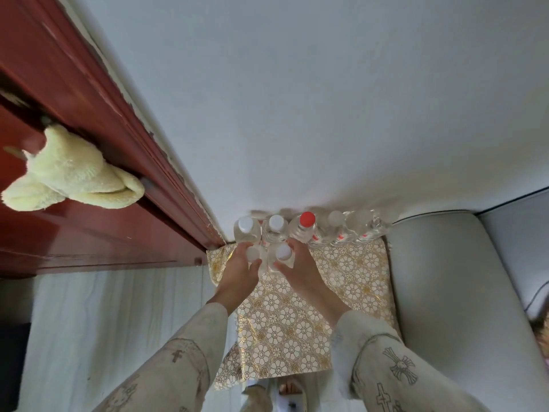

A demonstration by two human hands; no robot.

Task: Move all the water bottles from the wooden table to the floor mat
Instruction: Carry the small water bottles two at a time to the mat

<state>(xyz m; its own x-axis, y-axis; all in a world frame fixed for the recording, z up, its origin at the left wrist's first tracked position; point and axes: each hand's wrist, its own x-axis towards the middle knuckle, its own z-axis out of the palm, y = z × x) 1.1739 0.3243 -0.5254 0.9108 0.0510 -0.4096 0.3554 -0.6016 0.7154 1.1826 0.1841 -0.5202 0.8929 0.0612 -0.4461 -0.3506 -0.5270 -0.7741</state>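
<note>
- Bottles were seen from above on a surface (341, 281) covered with a gold floral cloth, pushed against a pale wall at 12 o'clock.
- A back row was lined up along the wall: a white-capped bottle (246, 230), a second white-capped bottle (276, 228), a red-capped bottle (306, 226), then a pack of clear bottles (350, 230) towards 2 o'clock.
- Two further bottles were held just in front of that row.
- The left hand (242, 270) was closed around the left front bottle (253, 253), fingers wrapped on its far side and thumb near its cap.
- The right hand (298, 264) was closed around the right front bottle (283, 252), fingers curled over its shoulder.
- Whether the two held bottles were lifted or resting on the cloth could not be told.
- Pale patterned sleeves (386, 367) were seen reaching in from 6 o'clock.
- A red-brown wooden door (89, 114) was seen at 9 o'clock, with a cream towel (68, 173) hung on it.
- A grey sofa (445, 292) was seen at 3 o'clock, touching the surface.
</note>
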